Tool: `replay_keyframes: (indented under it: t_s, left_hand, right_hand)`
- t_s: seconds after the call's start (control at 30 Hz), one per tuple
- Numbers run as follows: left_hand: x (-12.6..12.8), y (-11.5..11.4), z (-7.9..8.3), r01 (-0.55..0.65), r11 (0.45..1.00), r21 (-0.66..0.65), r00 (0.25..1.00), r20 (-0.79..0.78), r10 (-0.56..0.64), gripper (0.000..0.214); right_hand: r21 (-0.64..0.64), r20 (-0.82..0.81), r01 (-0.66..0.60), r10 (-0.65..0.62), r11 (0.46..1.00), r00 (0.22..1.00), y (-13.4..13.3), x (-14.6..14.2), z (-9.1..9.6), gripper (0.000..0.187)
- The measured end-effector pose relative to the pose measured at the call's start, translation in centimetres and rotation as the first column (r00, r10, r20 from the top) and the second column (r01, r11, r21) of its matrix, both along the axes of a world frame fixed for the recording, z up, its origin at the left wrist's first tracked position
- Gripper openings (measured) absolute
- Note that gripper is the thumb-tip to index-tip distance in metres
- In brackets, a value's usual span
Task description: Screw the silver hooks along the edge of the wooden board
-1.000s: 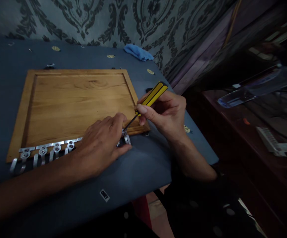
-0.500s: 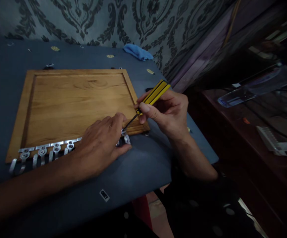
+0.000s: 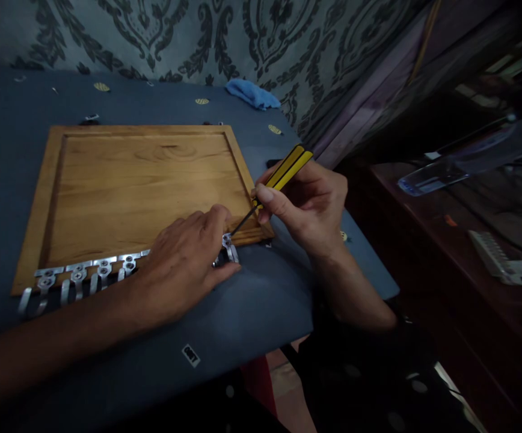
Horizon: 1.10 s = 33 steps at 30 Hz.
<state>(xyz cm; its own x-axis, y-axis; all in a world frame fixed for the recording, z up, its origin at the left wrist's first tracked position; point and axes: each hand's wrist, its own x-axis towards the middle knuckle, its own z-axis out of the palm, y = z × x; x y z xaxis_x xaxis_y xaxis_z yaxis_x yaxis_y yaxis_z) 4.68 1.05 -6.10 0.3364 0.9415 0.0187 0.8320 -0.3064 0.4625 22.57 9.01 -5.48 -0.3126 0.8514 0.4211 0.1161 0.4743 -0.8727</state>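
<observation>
A wooden panel (image 3: 153, 186) with a raised frame lies flat on the table. Along its near edge runs a metal hook rail (image 3: 79, 272), with screws visible at several hooks. My left hand (image 3: 184, 243) lies across the middle of the rail and hides part of it. Its thumb is on the near side by the end hook (image 3: 230, 248), its fingers over the panel, gripping the rail. Between the thumb and fingers of my right hand (image 3: 308, 198) is a screwdriver (image 3: 288, 171) with a yellow and black handle. Its shaft slants down left, the tip close beside the end hook's upper part.
A blue cloth (image 3: 252, 94) rests at the back of the table against the patterned wall covering (image 3: 225, 36). The dark blue tablecloth (image 3: 261, 307) ends at the near right edge. Right of it, a brown surface (image 3: 427, 240) carries cables and a clear plastic item (image 3: 450, 162).
My right hand and the screwdriver have shifted slightly right, and the tip has moved off the screw at the end hook. My left hand stays in place.
</observation>
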Motion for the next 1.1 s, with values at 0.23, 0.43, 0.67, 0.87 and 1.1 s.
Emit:
replay_keyframes:
  t_s: [0.23,0.43,0.67,0.87,1.1]
  left_hand:
    - [0.0,0.0,0.0,-0.008,0.999,0.035,1.0,-0.009,0.008,0.044]
    - [-0.1,-0.1,-0.2,0.002,0.999,0.035,1.0,0.008,-0.003,0.044]
    - [-0.2,0.0,1.0,0.031,0.997,-0.076,0.999,0.014,-0.03,0.045]
    - [-2.7,0.4,1.6,0.072,0.995,-0.068,0.993,0.096,-0.065,0.037]
    - [-6.3,2.2,2.4,-0.025,0.992,-0.124,0.999,0.031,0.029,0.018]
  right_hand:
    - [-0.026,0.035,-0.017,0.018,1.0,0.999,0.0,0.0,0.0,0.029]
    - [0.011,0.026,-0.03,0.03,0.999,0.999,0.1,0.0,-0.2,0.027]
    - [0.021,0.024,-0.048,0.047,0.999,0.999,0.1,0.1,0.1,0.027]
    - [0.104,0.096,-0.054,0.044,0.993,0.994,0.8,0.3,0.4,0.025]
    - [0.159,0.247,0.062,-0.1,0.985,0.964,0.8,0.3,1.1,0.044]
